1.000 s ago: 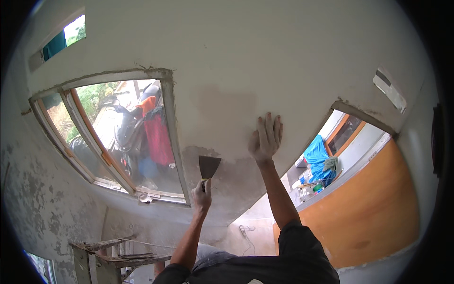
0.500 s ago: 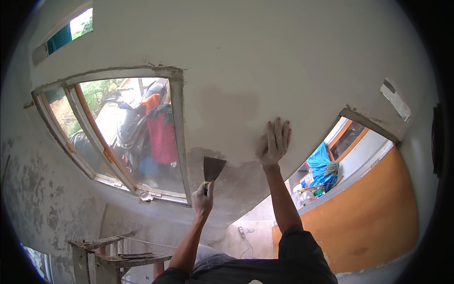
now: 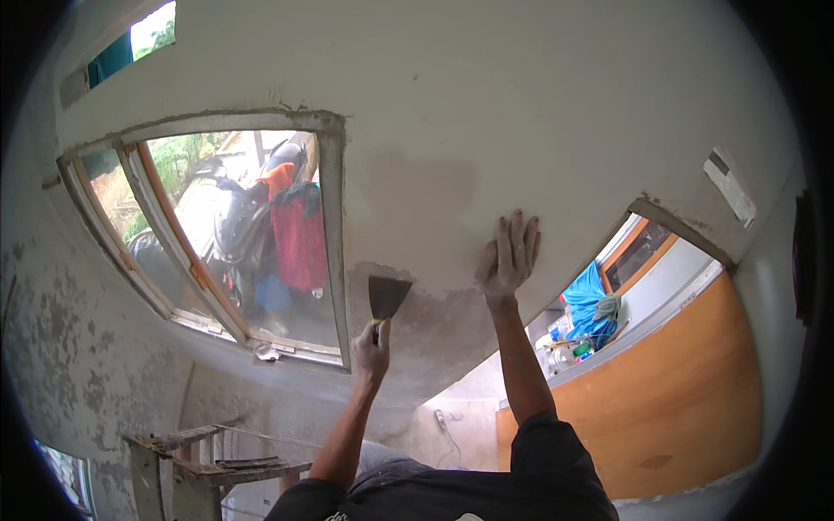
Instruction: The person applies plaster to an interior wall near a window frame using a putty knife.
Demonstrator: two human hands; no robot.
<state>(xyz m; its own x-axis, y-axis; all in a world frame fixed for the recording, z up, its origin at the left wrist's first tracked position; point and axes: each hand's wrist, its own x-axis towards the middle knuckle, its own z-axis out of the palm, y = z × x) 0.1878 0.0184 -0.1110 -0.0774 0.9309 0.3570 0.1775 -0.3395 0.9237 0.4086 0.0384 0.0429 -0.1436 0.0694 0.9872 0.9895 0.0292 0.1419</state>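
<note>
My left hand (image 3: 372, 352), dusty with pale powder, is closed round the handle of a putty knife (image 3: 387, 296) with a wide dark blade. The blade points up in front of the wall (image 3: 556, 113), over the upper edge of a rough grey-brown patch (image 3: 443, 326); whether it touches cannot be made out. To the right, my right hand (image 3: 511, 256) lies against the wall with fingers stretched upward, holding nothing. Above and between the hands, a smooth darker patch (image 3: 426, 187) shows on the pale wall.
A framed window (image 3: 332, 234) stands left of the putty knife, with piled things outside. At lower left is a worn wooden stand (image 3: 200, 469). On the right, an opening shows a blue cloth (image 3: 591, 304) and bottles, above an orange panel (image 3: 660, 391).
The putty knife and my left hand have shifted slightly up and left. My right hand has moved a little up and right, staying flat and spread. The view has tilted slightly.
</note>
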